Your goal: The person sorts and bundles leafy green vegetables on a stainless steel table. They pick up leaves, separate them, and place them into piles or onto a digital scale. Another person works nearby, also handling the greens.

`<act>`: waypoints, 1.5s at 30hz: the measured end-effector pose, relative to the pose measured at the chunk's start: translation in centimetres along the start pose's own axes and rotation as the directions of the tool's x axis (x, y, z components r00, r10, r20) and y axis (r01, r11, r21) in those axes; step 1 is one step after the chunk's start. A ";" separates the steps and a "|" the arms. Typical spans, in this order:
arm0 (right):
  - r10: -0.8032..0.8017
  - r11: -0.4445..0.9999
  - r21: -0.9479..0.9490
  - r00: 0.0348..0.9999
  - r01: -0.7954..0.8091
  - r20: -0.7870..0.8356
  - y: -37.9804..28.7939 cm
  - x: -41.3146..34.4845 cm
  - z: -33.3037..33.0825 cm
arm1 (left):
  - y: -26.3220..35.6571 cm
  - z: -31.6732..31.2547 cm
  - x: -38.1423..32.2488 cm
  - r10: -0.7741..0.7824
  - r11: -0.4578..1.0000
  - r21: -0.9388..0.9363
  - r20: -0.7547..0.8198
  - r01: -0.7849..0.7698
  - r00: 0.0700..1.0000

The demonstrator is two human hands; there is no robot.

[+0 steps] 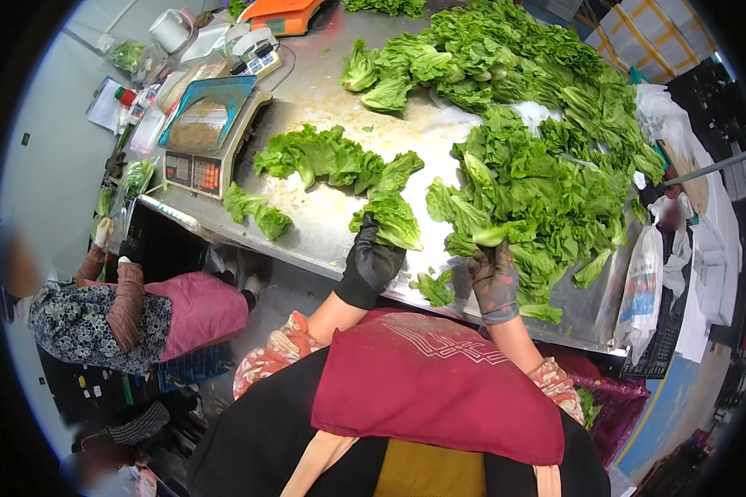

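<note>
My left hand (376, 255), in a black glove, holds a head of leafy green lettuce (395, 220) above the metal table near its front edge. In a stained grey glove, my right hand (495, 279) grips a pale-ribbed lettuce leaf (492, 235) by the front of a large lettuce pile (534, 180). Between the hands a small torn piece of lettuce (434, 288) lies at the table edge. Beyond my left hand, a row of lettuce (323, 155) stretches over the metal table (311, 242), and a smaller bunch (258, 211) lies to its left.
A digital scale (214, 136) with a blue tray stands at the left, an orange scale (283, 13) at the back. More lettuce (497, 56) covers the back right. A plastic bag (640, 286) hangs at the right corner. A person in a pink apron (196, 310) sits at the left.
</note>
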State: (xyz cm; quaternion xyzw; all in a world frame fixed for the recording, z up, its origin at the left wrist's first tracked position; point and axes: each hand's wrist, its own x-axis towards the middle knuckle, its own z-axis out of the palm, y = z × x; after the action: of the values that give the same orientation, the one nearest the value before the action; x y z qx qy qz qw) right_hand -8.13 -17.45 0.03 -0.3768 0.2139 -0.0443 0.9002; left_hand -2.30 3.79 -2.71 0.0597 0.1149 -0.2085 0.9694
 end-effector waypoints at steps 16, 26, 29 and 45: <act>0.493 0.842 -0.408 0.812 -0.354 0.312 3.6 -1.1 4.0 | 4.9 5.5 -0.7 0.563 0.384 0.855 0.082 -0.349 0.822; 0.513 0.830 -0.376 0.827 -0.411 0.230 3.7 -1.7 1.9 | 7.1 0.1 2.7 0.491 -0.473 0.789 0.606 -0.393 0.626; 0.525 0.812 -0.388 0.836 -0.436 0.161 3.8 -2.2 1.5 | 9.2 -0.1 6.2 0.387 -0.756 0.584 0.763 -0.296 0.517; -0.524 -0.065 -0.936 0.786 0.346 0.327 -4.4 -3.3 -3.1 | 8.1 1.6 6.8 0.159 -0.941 0.327 0.659 -0.090 0.735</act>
State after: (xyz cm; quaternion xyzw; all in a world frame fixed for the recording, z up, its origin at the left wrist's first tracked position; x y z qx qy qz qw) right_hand -12.08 -21.82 2.35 -0.9123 0.1153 -0.2032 0.3364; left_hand 7.39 8.25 -2.31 0.9435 -0.1746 0.2128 0.1847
